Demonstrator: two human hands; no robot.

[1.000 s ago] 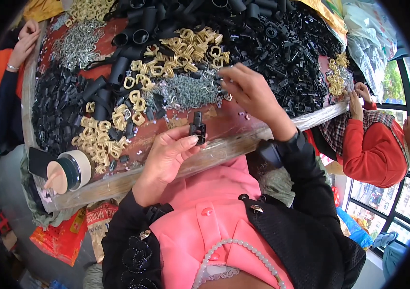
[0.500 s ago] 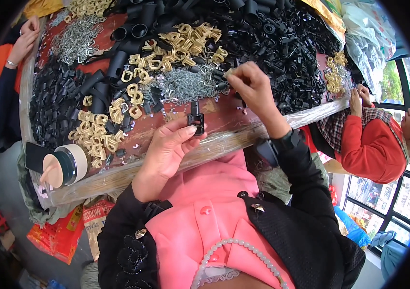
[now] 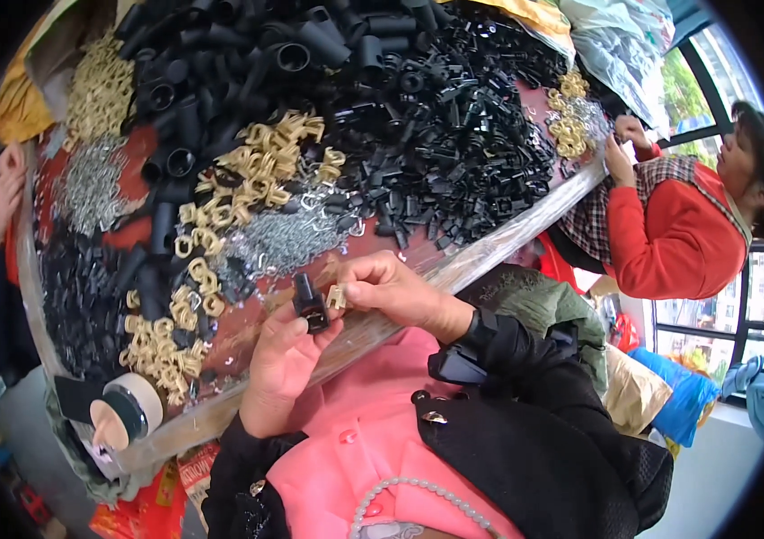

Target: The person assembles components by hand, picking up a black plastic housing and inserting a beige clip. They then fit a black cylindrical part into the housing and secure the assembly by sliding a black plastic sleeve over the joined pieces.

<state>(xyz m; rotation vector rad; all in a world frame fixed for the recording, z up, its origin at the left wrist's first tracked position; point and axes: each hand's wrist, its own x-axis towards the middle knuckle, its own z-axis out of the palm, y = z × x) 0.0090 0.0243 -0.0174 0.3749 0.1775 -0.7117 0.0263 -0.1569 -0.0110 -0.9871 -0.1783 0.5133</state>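
Note:
My left hand [image 3: 283,364] grips a small black plastic part [image 3: 310,305] with a narrow upright stem and a squarish frame at its base. Close against its right side, my right hand [image 3: 391,286] pinches a small beige plastic clip [image 3: 337,296] between thumb and fingers. Whether the clip touches the black part, I cannot tell. Both hands are above the table's near wooden edge. Beyond them lie a heap of small silvery metal pieces [image 3: 287,241] and a pile of beige plastic loops [image 3: 260,171].
Black plastic pieces [image 3: 454,135] cover the far right, with black tubes [image 3: 247,72] farther back. At the near left corner stand a round tub [image 3: 135,400] and a flat black object [image 3: 75,398]. Co-workers' hands work at the right [image 3: 620,162] and left [image 3: 4,193] edges.
My right hand has come from over the small parts pile down to my left hand, bringing the beige clip beside the black part. The view has turned and shifted.

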